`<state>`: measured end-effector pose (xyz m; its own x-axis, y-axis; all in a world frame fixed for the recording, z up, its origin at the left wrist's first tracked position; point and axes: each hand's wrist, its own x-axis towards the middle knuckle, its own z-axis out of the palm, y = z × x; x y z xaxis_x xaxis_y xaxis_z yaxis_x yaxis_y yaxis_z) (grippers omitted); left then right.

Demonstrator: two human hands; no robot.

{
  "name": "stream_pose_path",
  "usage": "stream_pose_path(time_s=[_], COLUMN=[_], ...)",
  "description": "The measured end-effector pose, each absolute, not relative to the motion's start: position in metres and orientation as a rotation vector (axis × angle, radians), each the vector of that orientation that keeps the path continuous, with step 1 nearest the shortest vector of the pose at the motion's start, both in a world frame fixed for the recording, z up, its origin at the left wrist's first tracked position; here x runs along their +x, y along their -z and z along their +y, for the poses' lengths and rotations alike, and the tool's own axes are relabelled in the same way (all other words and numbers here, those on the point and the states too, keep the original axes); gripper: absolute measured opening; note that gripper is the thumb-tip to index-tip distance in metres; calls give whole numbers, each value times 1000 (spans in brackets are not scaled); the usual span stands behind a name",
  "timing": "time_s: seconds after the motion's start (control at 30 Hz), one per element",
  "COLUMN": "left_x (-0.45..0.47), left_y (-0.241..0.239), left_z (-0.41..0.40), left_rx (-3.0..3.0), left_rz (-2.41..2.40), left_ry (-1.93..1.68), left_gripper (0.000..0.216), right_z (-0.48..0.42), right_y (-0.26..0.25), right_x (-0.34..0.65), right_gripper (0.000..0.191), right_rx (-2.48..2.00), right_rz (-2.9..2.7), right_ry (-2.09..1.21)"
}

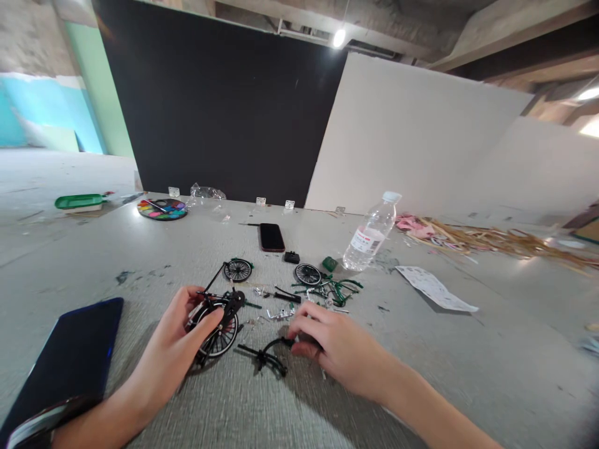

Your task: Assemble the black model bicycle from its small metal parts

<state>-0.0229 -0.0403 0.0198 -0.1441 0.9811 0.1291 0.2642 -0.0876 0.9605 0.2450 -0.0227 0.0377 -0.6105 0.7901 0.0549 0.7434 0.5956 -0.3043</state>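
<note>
My left hand [180, 330] is closed around a partly built model bicycle [219, 333], its thumb lying across the black frame near the spoked wheel. Low over the table, my right hand [337, 346] has its fingertips together at the end of a black curved plastic part [267, 355]. Behind the hands lie a loose spoked wheel [238, 270], a second wheel [307, 274], green plastic frame parts [341, 290], a black bar [287, 297] and several small silver parts [281, 313].
A phone [272, 237] and a small black block [292, 257] lie further back. A water bottle [372, 234] and a printed sheet [435, 288] are to the right. At left are a dark tablet-like device [70, 355] and a paint palette [162, 210].
</note>
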Motion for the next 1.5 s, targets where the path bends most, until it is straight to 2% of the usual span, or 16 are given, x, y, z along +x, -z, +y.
stream_pose_path(time_s=[0.4, 0.5, 0.67, 1.5], left_x=[-21, -21, -22, -20], left_y=[-24, -24, -21, -24], left_z=[-40, -41, -41, -40], left_rx=[1395, 1370, 1368, 1366], left_rz=[1479, 1465, 1467, 1506], left_ry=[-1295, -1288, -1274, -1223], left_gripper=[36, 37, 36, 39], right_z=[-23, -23, -23, -20], right_y=[-39, -39, -39, -33], right_x=[246, 246, 245, 251], right_gripper=[25, 24, 34, 27], right_rx=[-1225, -1287, -1393, -1188], right_rz=[-2624, -2591, -2569, -2593], right_ry=[-287, -267, -227, -227])
